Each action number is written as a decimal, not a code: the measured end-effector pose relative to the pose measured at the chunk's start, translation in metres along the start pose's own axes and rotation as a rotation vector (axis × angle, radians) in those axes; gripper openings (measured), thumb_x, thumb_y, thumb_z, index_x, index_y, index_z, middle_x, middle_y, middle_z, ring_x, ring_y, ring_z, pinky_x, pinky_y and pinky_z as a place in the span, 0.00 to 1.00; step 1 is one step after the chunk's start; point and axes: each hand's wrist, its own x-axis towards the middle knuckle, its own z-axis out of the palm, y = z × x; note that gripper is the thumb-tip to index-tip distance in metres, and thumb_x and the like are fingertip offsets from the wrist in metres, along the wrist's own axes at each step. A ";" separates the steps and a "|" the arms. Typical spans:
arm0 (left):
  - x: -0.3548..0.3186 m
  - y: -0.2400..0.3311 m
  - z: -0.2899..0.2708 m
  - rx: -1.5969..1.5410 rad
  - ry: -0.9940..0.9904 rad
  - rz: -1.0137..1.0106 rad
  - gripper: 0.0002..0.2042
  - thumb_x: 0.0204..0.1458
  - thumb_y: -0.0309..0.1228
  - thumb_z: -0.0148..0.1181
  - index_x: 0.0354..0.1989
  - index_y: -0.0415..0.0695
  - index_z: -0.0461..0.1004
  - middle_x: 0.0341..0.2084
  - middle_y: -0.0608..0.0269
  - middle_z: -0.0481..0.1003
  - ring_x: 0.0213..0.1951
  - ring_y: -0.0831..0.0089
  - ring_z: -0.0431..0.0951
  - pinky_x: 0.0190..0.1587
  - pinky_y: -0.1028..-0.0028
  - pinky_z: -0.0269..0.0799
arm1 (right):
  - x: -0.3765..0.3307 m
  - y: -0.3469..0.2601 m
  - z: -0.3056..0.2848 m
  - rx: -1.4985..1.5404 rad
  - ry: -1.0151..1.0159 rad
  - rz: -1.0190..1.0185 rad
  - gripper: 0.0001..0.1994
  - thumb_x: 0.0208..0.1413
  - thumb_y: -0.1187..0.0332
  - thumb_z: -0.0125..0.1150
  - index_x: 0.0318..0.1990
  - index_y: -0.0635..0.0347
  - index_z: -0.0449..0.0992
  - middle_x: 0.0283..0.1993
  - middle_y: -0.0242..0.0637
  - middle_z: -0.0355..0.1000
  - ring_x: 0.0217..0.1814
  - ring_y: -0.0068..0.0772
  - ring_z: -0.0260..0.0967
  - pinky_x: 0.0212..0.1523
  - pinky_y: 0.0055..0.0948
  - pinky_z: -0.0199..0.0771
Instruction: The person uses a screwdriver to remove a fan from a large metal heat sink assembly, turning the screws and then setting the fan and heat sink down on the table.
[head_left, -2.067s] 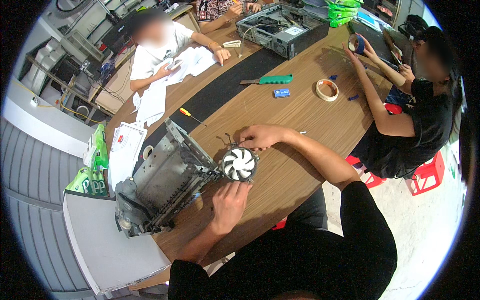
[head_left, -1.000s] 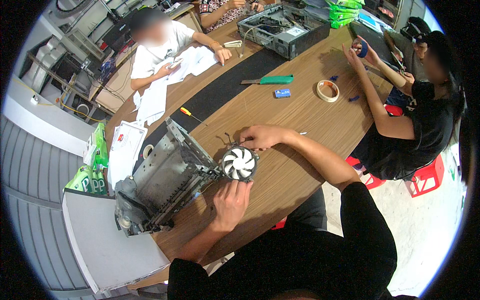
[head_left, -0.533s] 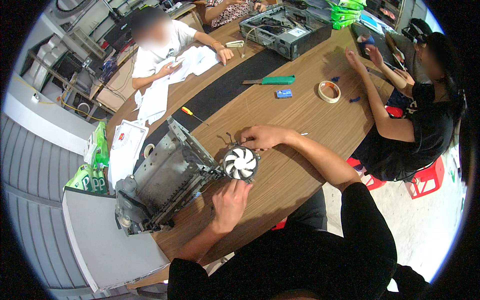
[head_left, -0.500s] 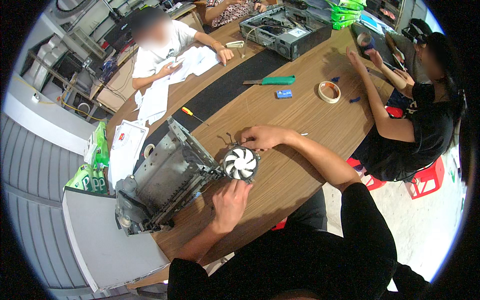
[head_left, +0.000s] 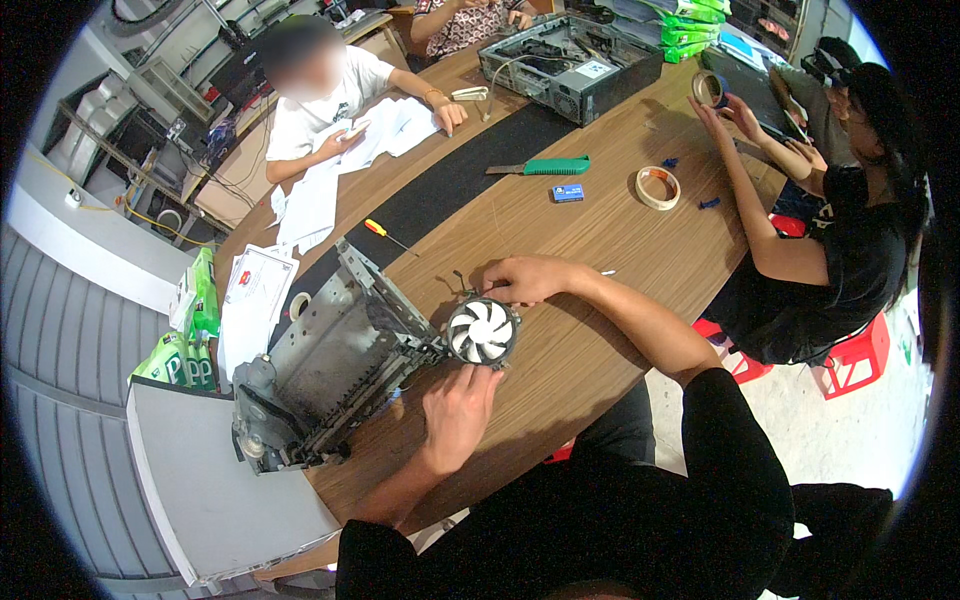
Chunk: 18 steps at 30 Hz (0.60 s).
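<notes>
A small cooling fan [head_left: 481, 331] with white blades in a dark round frame sits between my two hands, over the near part of the table. My left hand [head_left: 460, 415] grips its near edge, thumb and fingers closed on the rim. From the far side, my right hand [head_left: 527, 280] bends its fingers onto the fan's upper edge, beside a short dark cable; its fingertips are partly hidden. Just left of the fan stands a dusty grey metal chassis [head_left: 330, 350] with a dark mechanism along its lower side, nearly touching the fan.
On the wooden table [head_left: 590, 240] lie a yellow screwdriver [head_left: 375, 228], a green cutter [head_left: 557, 166], a small blue box [head_left: 567, 193] and a tape roll [head_left: 640, 188]. An open computer case [head_left: 625, 85] stands farther back. Co-workers sit across and at right, one holding another tape roll [head_left: 708, 90].
My hands and the fan have stayed nearly still. At the right, the co-worker's hands and the tape roll they hold have shifted slightly left, and the roll has turned.
</notes>
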 end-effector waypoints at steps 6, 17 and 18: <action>-0.005 0.005 -0.007 -0.010 -0.030 -0.009 0.05 0.53 0.31 0.64 0.33 0.45 0.75 0.25 0.58 0.75 0.26 0.58 0.78 0.26 0.63 0.72 | -0.001 -0.004 -0.001 -0.015 -0.001 0.015 0.16 0.64 0.54 0.52 0.42 0.59 0.75 0.21 0.32 0.70 0.17 0.24 0.66 0.16 0.27 0.65; -0.006 -0.001 0.003 0.002 -0.022 0.036 0.04 0.51 0.28 0.64 0.29 0.45 0.74 0.25 0.60 0.74 0.28 0.60 0.78 0.27 0.63 0.72 | 0.001 -0.002 0.000 -0.016 0.011 0.011 0.15 0.64 0.56 0.52 0.43 0.60 0.75 0.21 0.33 0.70 0.18 0.25 0.67 0.16 0.27 0.66; -0.005 -0.001 0.003 0.009 -0.005 0.043 0.04 0.51 0.27 0.64 0.29 0.45 0.75 0.24 0.60 0.73 0.27 0.60 0.78 0.27 0.64 0.72 | 0.001 -0.002 0.000 -0.014 0.009 0.012 0.15 0.64 0.56 0.52 0.42 0.59 0.75 0.21 0.33 0.71 0.18 0.25 0.66 0.17 0.27 0.66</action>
